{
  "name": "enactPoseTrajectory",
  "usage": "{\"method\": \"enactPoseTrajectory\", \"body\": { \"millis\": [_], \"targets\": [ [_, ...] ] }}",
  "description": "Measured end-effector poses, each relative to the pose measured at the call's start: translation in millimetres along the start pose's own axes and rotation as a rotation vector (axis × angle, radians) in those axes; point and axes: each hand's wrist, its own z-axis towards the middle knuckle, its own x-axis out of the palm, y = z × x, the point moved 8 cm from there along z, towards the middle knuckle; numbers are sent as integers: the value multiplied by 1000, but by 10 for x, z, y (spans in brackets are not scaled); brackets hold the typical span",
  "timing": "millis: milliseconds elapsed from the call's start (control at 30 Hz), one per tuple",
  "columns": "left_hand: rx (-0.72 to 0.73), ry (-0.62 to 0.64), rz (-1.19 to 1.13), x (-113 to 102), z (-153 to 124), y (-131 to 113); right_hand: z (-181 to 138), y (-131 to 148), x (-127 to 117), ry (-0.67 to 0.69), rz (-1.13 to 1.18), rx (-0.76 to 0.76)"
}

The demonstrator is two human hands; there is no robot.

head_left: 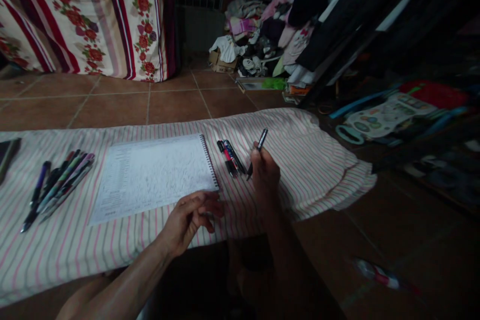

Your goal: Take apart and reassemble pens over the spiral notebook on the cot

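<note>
My right hand (265, 172) is closed around a dark pen (262, 139) with a shiny upper end, held tilted over the striped cloth. Beside it, to the left, several pens and markers (231, 157) lie close together, one of them red. A spiral notebook (157, 175) rests on the cloth, its page covered in faint writing and its wire binding on the right side. By the notebook's near right corner is my left hand (195, 210), palm partly up, its fingers loosely bent and apart with nothing in them. A bunch of pens (62, 185) lies left of the notebook.
A striped cloth (318, 160) covers the low surface. At its far left edge is a dark flat object (7, 157). Behind are a floral curtain (93, 20) and a heap of clothes (270, 25). A bottle-like object (378, 274) lies on the tiled floor at right.
</note>
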Motion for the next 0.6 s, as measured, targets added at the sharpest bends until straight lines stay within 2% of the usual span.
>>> {"method": "enactPoseTrajectory", "body": {
  "millis": [100, 300, 500, 600],
  "targets": [
    [1, -8, 52, -32, -4, 9, 66, -72, -81, -31, -137, 9],
    [5, 77, 188, -13, -49, 53, 82, -191, -87, -83, -153, 87],
    [18, 129, 322, 30, -59, 66, 132, -323, 33, -59, 89, 138],
    [127, 120, 596, 44, -82, 0, 115, -317, 115, -22, 142, 161]
  ]
}}
